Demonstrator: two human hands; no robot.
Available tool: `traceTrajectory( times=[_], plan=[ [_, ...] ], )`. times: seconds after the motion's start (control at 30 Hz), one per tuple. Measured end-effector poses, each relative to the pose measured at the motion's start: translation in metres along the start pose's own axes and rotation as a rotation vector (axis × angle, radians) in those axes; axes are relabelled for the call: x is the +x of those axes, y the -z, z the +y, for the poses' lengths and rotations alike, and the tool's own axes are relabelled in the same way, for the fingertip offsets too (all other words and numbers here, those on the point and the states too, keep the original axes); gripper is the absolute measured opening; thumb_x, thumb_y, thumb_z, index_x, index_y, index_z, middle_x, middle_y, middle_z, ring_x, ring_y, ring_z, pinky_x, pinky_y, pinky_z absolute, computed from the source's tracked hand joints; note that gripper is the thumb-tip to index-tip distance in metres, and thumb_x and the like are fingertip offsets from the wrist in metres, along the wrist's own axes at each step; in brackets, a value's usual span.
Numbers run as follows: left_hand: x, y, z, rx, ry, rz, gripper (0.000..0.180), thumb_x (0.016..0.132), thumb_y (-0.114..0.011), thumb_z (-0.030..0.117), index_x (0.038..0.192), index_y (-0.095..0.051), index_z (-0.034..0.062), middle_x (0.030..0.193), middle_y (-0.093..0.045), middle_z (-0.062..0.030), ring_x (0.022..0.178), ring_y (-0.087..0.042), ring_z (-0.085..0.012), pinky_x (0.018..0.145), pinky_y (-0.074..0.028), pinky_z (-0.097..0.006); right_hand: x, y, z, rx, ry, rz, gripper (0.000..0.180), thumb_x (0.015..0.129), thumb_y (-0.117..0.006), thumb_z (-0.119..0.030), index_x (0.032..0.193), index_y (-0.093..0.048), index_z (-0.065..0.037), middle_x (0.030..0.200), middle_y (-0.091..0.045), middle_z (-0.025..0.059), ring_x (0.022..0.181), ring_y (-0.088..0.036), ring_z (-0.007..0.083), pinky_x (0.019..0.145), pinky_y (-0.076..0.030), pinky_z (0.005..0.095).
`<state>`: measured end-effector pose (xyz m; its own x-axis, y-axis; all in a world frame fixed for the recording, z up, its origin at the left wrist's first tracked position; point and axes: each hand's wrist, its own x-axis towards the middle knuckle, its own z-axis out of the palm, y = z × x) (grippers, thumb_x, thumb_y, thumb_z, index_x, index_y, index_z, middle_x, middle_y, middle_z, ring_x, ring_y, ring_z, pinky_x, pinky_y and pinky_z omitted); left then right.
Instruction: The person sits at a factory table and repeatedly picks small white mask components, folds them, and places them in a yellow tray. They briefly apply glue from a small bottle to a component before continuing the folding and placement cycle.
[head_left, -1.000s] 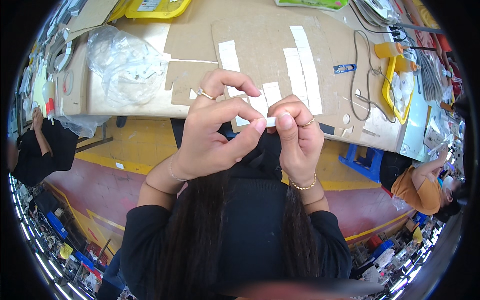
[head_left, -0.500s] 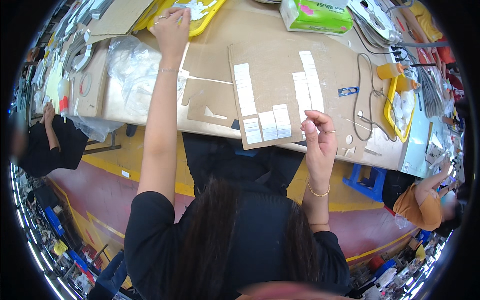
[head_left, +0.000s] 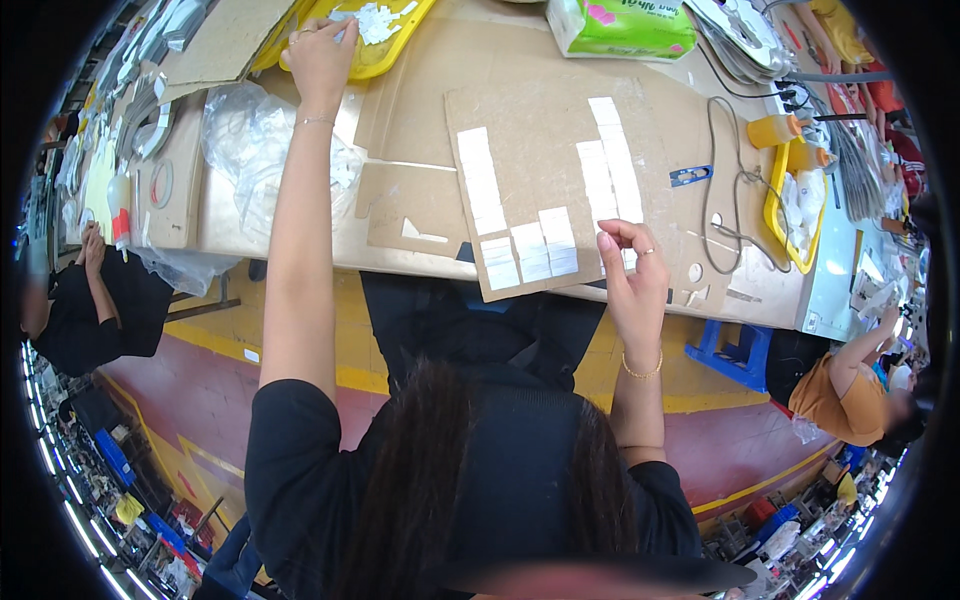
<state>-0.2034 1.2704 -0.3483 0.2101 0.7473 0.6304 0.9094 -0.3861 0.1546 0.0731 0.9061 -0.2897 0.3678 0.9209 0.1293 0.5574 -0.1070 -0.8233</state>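
Note:
My left hand (head_left: 320, 62), arm stretched far forward, is at the near left rim of a yellow tray (head_left: 383, 58). Its fingers are curled together beside a heap of small white pieces (head_left: 375, 22); whatever the fingertips hold is hidden. Over the lower right of a cardboard sheet (head_left: 530, 170), my right hand (head_left: 637, 275) has thumb and index finger brought close in a pinch, and I cannot make out anything between them. White rectangular pieces lie on the sheet in columns: a left column (head_left: 481, 180), lower blocks (head_left: 545, 245) and taller right columns (head_left: 615, 160).
A green tissue pack (head_left: 620, 28) stands at the back. To the right are a blue tool (head_left: 691, 176), a looped grey cable (head_left: 712, 200), an orange-yellow bottle (head_left: 772, 130) and a yellow basket (head_left: 778, 215). Crumpled clear plastic (head_left: 250, 150) lies left. Other people sit at both sides.
My left hand has shifted slightly left and nearer along the tray's rim. The right hand stays over the cardboard sheet, its fingers slightly closer together. The whole view has shifted a little.

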Motion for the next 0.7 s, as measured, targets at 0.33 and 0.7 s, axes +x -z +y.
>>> traceTrajectory(
  times=[0.33, 0.7],
  plan=[
    [-0.115, 0.089, 0.101, -0.630, -0.099, -0.520, 0.050, 0.087, -0.066, 0.014, 0.135, -0.053, 0.0117, 0.120, -0.058, -0.0149, 0.109, -0.057, -0.0301, 0.091, -0.047, -0.038, 0.041, -0.015, 0.032, -0.403, 0.226, -0.400, 0.017, 0.079, -0.073, -0.016, 0.095, -0.071, -0.015, 0.095, -0.057, -0.0004, 0.098, -0.053, 0.0177, 0.091, -0.027, 0.0400],
    [-0.154, 0.115, 0.145, -0.707, -0.175, -0.571, 0.040, 0.086, -0.064, 0.010, 0.125, -0.058, 0.0071, 0.117, -0.059, -0.0153, 0.111, -0.055, -0.0332, 0.095, -0.044, -0.040, 0.068, -0.025, 0.035, -0.491, 0.177, -0.557, 0.015, 0.074, -0.076, -0.018, 0.085, -0.068, -0.013, 0.102, -0.054, 0.0004, 0.104, -0.048, 0.0211, 0.093, -0.027, 0.0483]
  ],
)
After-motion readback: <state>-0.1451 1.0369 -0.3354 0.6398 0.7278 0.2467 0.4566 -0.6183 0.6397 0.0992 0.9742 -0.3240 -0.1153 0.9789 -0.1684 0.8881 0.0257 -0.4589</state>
